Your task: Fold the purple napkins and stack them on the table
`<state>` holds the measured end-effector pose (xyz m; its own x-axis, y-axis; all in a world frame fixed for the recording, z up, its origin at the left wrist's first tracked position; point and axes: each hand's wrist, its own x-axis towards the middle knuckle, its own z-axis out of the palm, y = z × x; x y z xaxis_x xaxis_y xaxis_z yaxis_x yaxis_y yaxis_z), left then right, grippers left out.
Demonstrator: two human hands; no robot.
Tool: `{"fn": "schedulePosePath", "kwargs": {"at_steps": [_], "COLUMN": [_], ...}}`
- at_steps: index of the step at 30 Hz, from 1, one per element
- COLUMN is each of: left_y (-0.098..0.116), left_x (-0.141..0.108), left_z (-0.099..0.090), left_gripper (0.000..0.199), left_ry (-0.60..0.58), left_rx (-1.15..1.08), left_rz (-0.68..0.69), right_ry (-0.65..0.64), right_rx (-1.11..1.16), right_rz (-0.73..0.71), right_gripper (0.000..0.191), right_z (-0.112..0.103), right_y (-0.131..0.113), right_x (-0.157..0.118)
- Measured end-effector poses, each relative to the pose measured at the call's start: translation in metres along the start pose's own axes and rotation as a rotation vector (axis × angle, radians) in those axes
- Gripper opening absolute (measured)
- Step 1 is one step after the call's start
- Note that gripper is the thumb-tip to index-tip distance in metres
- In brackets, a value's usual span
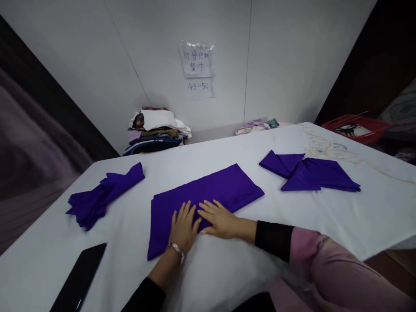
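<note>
A purple cloth napkin (204, 186) lies folded into a flat band on the white-covered table, slanting up to the right. My left hand (184, 225) rests flat on its near edge, fingers apart and pointing away from me; a silver bracelet circles that wrist. Beside it, my right hand (219, 219) is also spread on the near edge, fingers pointing left. Neither hand grips the cloth. To the left sits a bunched, folded purple napkin (105, 195). Over on the right is another purple napkin (308, 173) folded into pointed, crossing shapes.
A black flat object (79, 277) lies at the table's near left. Piled clothes (159, 130) stand behind the far edge, with more cloth (256, 126) further right. A red basket (357, 128) is at the far right. Handwritten paper signs (197, 63) hang on the wall.
</note>
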<state>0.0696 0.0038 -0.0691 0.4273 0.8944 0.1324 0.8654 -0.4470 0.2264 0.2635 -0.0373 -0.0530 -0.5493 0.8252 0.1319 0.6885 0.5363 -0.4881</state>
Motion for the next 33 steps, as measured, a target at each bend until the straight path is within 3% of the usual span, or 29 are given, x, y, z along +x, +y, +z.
{"fn": "schedulePosePath", "kwargs": {"at_steps": [2, 5, 9, 14, 18, 20, 22, 25, 27, 29, 33], "left_y": [0.013, 0.016, 0.016, 0.018, 0.021, 0.022, 0.022, 0.025, 0.026, 0.028, 0.03], "left_x": [-0.009, -0.011, -0.008, -0.008, -0.01, -0.011, -0.011, -0.013, -0.014, -0.016, -0.019], "left_z": [0.009, 0.011, 0.006, 0.007, 0.008, 0.008, 0.007, 0.006, 0.005, 0.005, 0.006], "left_gripper": [0.053, 0.059, 0.06, 0.061, 0.061, 0.061, 0.062, 0.063, 0.064, 0.065, 0.065], "left_ry": [-0.084, -0.142, -0.14, -0.137, -0.132, -0.144, -0.153, -0.16, -0.163, -0.162, -0.144], "left_rx": [0.053, 0.122, 0.186, 0.203, 0.196, 0.184, 0.172, 0.163, 0.153, 0.137, 0.107], "left_rz": [-0.012, -0.061, -0.07, -0.08, -0.077, -0.079, -0.086, -0.098, -0.101, -0.106, -0.138], "right_ry": [-0.043, -0.073, -0.052, 0.018, 0.071, 0.137, 0.161, 0.057, -0.011, -0.049, -0.026], "right_rx": [-0.014, -0.074, -0.171, -0.295, -0.392, -0.435, -0.436, -0.359, -0.317, -0.311, -0.372], "right_rz": [0.011, 0.056, 0.213, 0.521, 0.646, 0.574, 0.398, 0.121, 0.048, 0.078, 0.251], "right_gripper": [0.078, 0.082, 0.08, 0.076, 0.077, 0.078, 0.077, 0.076, 0.075, 0.074, 0.072], "right_z": [0.009, 0.007, -0.017, -0.055, -0.063, -0.055, -0.04, -0.012, 0.001, 0.005, -0.007], "right_y": [-0.007, 0.003, 0.043, 0.103, 0.118, 0.104, 0.076, 0.03, 0.015, 0.02, 0.066], "right_x": [-0.005, -0.014, -0.044, -0.106, -0.122, -0.108, -0.084, -0.047, -0.032, -0.031, -0.059]}}
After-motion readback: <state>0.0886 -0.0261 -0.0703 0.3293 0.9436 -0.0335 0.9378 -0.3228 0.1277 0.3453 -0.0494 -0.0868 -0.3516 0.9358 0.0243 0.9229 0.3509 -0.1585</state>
